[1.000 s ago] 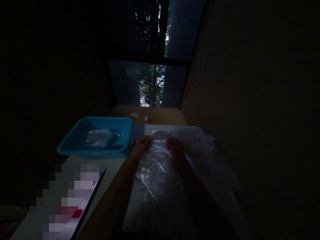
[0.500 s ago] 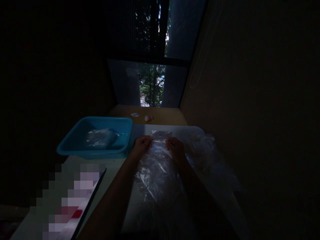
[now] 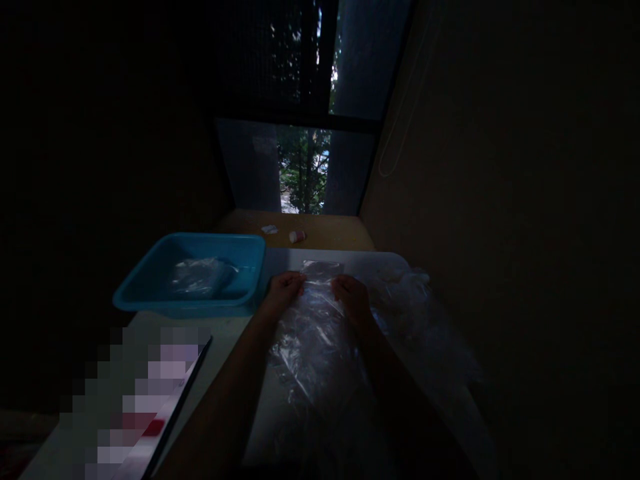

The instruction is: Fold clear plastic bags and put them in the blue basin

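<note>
A clear plastic bag (image 3: 315,333) lies spread over the white table (image 3: 385,260) in front of me, its far end flat and shiny. My left hand (image 3: 287,287) pinches the bag's left edge near that far end. Opposite it, my right hand (image 3: 351,293) grips the right edge with closed fingers. The stretch of plastic between the hands looks pulled flat. More crumpled clear plastic (image 3: 425,320) is heaped to the right of my right forearm. Dim light hides the finer details of the fingers.
To the left stands a blue basin (image 3: 245,305) with folded clear plastic (image 3: 200,275) inside. A lit screen, mostly pixelated, with a dark edge (image 3: 183,403) lies at the lower left. On the window sill (image 3: 340,230) are a small tipped-over bottle (image 3: 297,237) and a white scrap (image 3: 269,229).
</note>
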Tool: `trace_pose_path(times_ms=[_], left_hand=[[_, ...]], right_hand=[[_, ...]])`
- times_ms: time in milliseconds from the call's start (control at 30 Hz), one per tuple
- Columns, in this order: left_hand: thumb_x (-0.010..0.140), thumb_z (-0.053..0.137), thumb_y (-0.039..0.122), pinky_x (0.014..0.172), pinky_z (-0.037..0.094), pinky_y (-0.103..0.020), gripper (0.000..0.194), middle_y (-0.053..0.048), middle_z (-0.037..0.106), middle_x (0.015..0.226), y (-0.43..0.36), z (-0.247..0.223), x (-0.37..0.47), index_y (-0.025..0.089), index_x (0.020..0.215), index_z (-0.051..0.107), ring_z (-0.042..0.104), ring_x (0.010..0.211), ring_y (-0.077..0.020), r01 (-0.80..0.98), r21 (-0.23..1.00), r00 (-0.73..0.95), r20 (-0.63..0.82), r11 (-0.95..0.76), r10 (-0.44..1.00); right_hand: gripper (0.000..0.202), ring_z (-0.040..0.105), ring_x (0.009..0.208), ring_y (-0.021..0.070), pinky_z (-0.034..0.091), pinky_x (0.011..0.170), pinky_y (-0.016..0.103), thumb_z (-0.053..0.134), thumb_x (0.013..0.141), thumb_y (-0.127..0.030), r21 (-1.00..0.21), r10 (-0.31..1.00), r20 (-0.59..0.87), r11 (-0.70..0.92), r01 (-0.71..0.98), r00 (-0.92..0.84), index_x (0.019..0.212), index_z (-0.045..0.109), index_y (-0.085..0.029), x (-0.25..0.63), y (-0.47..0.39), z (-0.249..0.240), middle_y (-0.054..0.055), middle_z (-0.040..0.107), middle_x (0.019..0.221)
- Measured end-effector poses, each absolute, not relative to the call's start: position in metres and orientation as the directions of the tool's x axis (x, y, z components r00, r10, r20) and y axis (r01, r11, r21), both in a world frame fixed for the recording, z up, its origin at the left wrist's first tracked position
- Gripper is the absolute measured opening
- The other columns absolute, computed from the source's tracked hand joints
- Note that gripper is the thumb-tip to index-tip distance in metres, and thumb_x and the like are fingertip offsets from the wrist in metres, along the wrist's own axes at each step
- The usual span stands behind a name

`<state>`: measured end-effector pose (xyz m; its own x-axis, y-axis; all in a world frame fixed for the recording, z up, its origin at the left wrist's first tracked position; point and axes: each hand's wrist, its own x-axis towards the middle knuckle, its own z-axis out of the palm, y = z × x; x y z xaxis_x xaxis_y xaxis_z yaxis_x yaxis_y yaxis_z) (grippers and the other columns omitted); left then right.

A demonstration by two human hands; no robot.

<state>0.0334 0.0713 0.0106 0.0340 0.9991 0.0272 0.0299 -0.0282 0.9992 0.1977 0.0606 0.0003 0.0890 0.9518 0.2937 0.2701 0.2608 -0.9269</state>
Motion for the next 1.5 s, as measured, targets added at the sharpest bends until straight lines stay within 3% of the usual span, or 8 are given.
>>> trace_pose_path(times_ms=[1500], left_hand=[[0.060,0.057,0.043,0.035,0.019,-0.018,0.031,0.006,0.042,0.041,0.075,0.005,0.033,0.014,0.053,0.050,0.029,0.034,-0.0037,0.007,1.000,0.046,0.015,-0.015,0.999]], right_hand=[[0.020,0.042,0.043,0.0074,0.032,0.045,0.019,0.047,0.068,-0.029,-0.923,0.953,0.293,0.261,0.282,0.077,0.052,0.048,-0.018,0.198,0.061,0.001,-0.005,0.043,0.044]])
